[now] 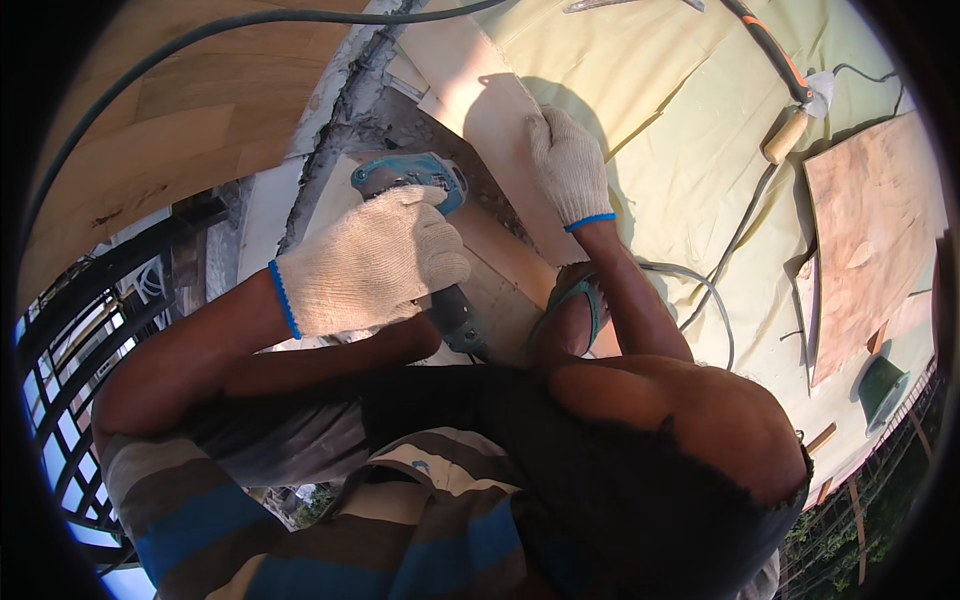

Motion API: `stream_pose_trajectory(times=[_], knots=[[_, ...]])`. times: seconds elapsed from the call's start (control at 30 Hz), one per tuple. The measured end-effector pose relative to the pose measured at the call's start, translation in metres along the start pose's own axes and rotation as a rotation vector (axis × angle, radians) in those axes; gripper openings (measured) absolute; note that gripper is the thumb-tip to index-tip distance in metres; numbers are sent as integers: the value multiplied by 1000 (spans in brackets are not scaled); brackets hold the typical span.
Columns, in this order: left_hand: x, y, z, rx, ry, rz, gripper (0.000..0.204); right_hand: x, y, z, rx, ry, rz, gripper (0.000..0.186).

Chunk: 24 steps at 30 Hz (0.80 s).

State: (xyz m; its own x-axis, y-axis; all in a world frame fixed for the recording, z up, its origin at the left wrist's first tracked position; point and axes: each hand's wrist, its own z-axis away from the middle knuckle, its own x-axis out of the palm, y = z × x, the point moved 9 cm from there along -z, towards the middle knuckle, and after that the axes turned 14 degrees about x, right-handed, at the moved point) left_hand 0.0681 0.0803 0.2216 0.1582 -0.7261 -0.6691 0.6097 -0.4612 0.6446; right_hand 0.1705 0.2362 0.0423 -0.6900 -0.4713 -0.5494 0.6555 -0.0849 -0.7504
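My left hand (375, 260), in a cream knit glove with blue cuff trim, is wrapped around the grip of a teal-and-black handheld power tool (405, 175). Its rounded body shows above my fist, and a dark lower end emerges below. Whether a bit or blade is fitted is hidden. A pale wooden board (500, 120) slants beside the tool. At its right edge is my right hand (572, 168), gloved alike, with fingers closed against the board; the fingertips are partly hidden. Another wooden piece (510, 265) lies under the tool, near my sandaled foot (575, 310).
A black cable (200, 35) arcs across the upper left over wood panels (240, 110). A trowel (800, 115) and an orange-and-black handled tool (775, 50) lie at upper right. Plywood (870, 240) and a green bowl-shaped object (880, 390) are at right. Black metal grating (70, 380) stands at left.
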Motion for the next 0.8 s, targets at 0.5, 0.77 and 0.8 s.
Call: stream_pose_trajectory(times=[0.5, 0.77, 0.8], knots=[[-7, 1, 17, 20, 55, -180, 49, -11, -11, -54, -188, 100, 178, 39], [0, 1, 18, 10, 30, -226, 49, -9, -17, -76, -416, 211, 314, 40], [1, 0, 19, 5, 34, -224, 48, -8, -19, -72, -445, 231, 359, 43]])
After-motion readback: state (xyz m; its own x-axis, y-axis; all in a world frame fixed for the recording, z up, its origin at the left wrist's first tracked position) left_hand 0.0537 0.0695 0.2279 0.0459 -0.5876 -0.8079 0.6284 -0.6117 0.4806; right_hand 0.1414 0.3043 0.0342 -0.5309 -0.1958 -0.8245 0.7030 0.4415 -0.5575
